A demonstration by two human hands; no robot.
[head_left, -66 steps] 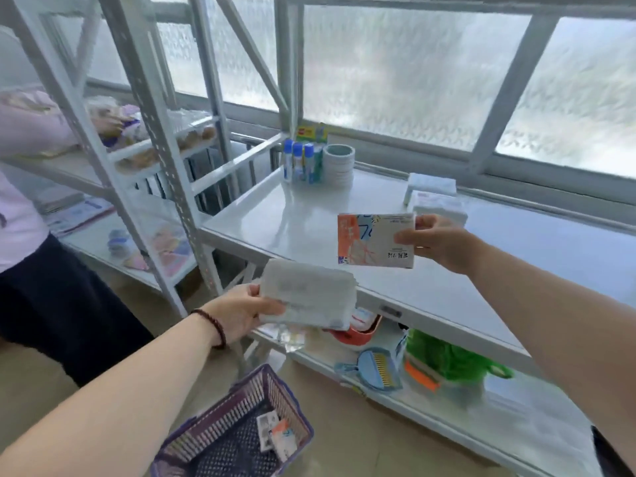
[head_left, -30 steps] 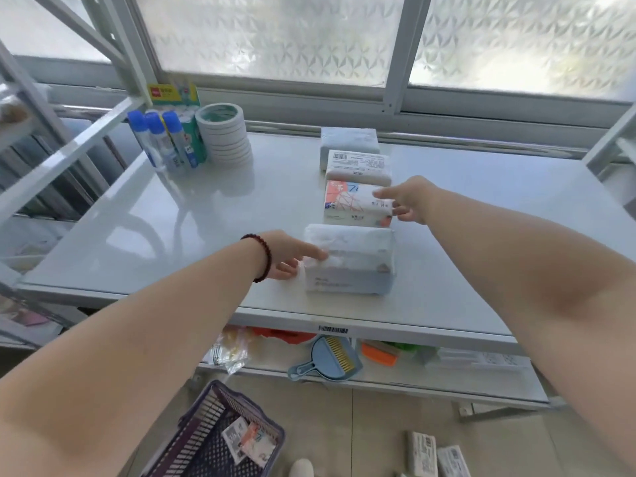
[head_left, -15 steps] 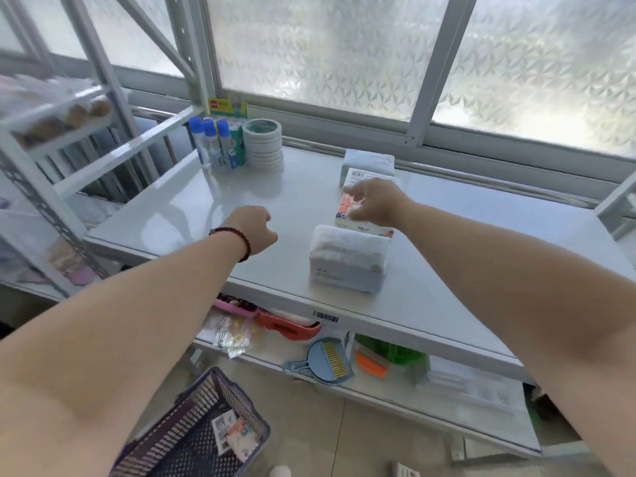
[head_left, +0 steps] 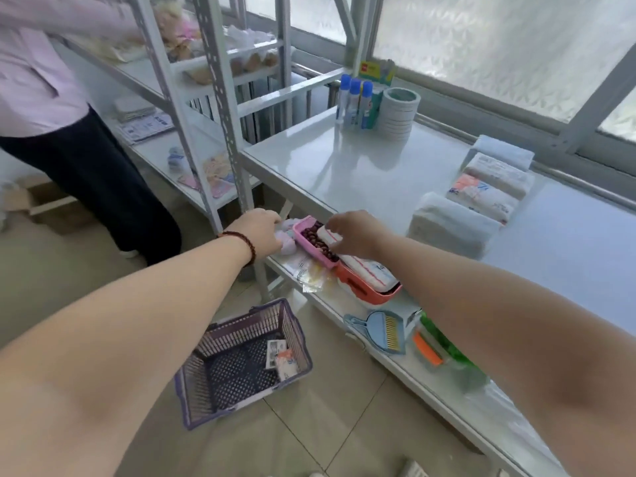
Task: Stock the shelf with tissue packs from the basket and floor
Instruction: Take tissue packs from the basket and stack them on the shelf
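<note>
Four tissue packs stand in a row on the white shelf top [head_left: 344, 166]: a grey-white pack [head_left: 451, 228] nearest, an orange-patterned pack [head_left: 481, 197], a white labelled pack [head_left: 499, 175] and a pale blue pack [head_left: 500, 154] by the window. A purple basket [head_left: 213, 383] sits on the floor with two small packs [head_left: 280, 356] inside. My left hand [head_left: 261, 232] hovers in front of the shelf edge, fingers curled, nothing seen in it. My right hand [head_left: 354, 232] hangs beside it, fingers spread and holding nothing, over a pink tray [head_left: 309, 242] on the lower shelf.
The lower shelf holds an orange tray [head_left: 364, 287], a blue dustpan set [head_left: 382, 330] and green goods [head_left: 447, 349]. Glue sticks [head_left: 354, 101] and tape rolls [head_left: 399, 111] stand at the shelf's back left. A person [head_left: 69, 139] stands at the left rack [head_left: 213, 98].
Both hands have let go of the packs and drawn back off the shelf top to its front edge. The view has swung left and down, showing the basket and the other person.
</note>
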